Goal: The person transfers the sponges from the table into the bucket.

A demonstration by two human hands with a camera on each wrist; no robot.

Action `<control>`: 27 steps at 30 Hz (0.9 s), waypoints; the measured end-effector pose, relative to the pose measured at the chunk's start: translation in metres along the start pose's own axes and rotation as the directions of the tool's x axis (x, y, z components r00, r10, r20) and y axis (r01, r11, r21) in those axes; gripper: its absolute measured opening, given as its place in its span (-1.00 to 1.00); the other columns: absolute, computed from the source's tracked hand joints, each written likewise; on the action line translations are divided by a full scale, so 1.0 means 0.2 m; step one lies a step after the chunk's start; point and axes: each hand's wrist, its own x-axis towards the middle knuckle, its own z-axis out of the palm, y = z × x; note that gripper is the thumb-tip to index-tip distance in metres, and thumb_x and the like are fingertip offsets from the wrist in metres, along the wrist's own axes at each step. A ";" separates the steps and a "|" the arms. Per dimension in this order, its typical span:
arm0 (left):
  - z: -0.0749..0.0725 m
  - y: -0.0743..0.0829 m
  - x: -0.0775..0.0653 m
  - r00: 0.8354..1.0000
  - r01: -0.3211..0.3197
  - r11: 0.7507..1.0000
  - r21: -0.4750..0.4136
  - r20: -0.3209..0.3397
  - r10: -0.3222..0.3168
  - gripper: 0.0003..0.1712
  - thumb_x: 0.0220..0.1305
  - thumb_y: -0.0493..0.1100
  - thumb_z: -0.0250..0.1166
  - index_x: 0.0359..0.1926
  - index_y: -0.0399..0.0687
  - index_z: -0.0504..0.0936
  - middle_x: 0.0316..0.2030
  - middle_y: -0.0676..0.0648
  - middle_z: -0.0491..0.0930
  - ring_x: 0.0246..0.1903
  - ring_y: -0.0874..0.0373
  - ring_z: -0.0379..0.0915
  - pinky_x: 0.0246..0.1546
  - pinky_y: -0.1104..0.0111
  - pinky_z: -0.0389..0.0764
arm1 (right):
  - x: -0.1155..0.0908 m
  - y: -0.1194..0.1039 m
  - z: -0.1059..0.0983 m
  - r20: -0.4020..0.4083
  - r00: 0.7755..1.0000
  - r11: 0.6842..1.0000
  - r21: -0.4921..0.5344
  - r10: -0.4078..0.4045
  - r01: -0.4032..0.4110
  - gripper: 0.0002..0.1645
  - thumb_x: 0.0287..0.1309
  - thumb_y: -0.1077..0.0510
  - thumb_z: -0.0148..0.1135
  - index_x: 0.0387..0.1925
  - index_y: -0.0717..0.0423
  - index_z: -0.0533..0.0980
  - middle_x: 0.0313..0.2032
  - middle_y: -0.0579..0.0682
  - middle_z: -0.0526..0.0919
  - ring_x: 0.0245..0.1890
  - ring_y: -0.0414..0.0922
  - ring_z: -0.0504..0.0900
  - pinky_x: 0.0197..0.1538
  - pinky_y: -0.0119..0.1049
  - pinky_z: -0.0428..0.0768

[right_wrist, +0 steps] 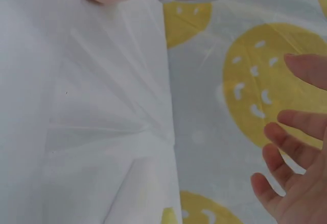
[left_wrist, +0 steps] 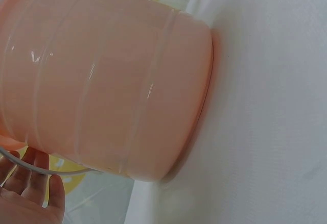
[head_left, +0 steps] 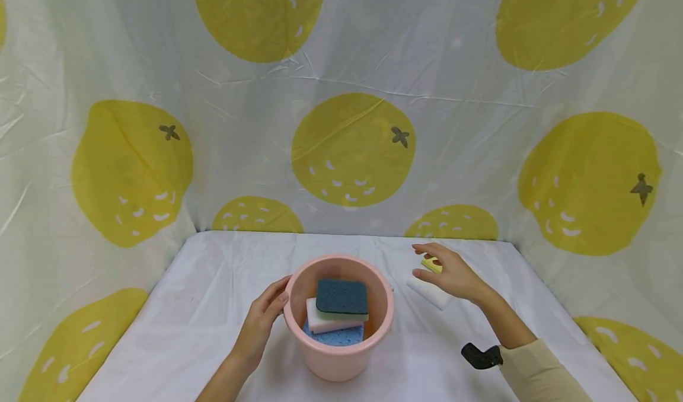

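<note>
A pink bucket (head_left: pixel 341 350) stands upright on the white cloth. Inside it, a dark green scouring sponge (head_left: pixel 342 296) lies on a white sponge (head_left: pixel 325 321), with a blue sponge (head_left: pixel 337 335) beneath. My left hand (head_left: pixel 262 316) rests against the bucket's outer left side near the rim; its fingers (left_wrist: pixel 34 183) reach behind the thin grey handle (left_wrist: pixel 51 172). My right hand (head_left: pixel 450 274) hovers with spread, loosely bent fingers and nothing in them. Below it lie a white block (head_left: pixel 428 293) and a yellow sponge (head_left: pixel 431 265), partly hidden by the hand.
White cloth (head_left: pixel 187 307) covers the table. Pale curtains with a yellow fruit print (head_left: pixel 353 150) enclose its back and sides. A black strap or mount (head_left: pixel 481 356) sits at my right sleeve.
</note>
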 end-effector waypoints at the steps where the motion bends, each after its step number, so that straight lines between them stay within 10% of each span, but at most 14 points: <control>1: 0.00 0.00 0.00 1.000 0.000 1.000 0.000 -0.001 0.000 -0.52 0.59 -0.10 0.10 0.41 -0.16 0.49 0.30 -0.14 0.54 0.23 0.07 0.46 0.14 0.30 0.47 | 0.00 0.01 0.00 0.000 1.000 1.000 0.004 0.007 -0.007 -0.29 0.34 -0.01 0.39 0.39 0.24 0.43 0.24 0.17 0.55 0.17 0.21 0.51 0.22 0.27 0.44; 27: 0.00 -0.01 0.00 1.000 -0.014 1.000 0.010 0.004 0.014 -0.52 0.60 -0.10 0.10 0.41 -0.15 0.49 0.31 -0.12 0.53 0.26 0.07 0.44 0.16 0.30 0.46 | -0.10 0.41 -0.04 -0.031 0.942 0.941 0.080 0.333 -0.330 -0.17 0.41 -0.01 0.32 0.48 0.37 0.25 0.25 0.36 0.48 0.25 0.33 0.43 0.20 0.25 0.46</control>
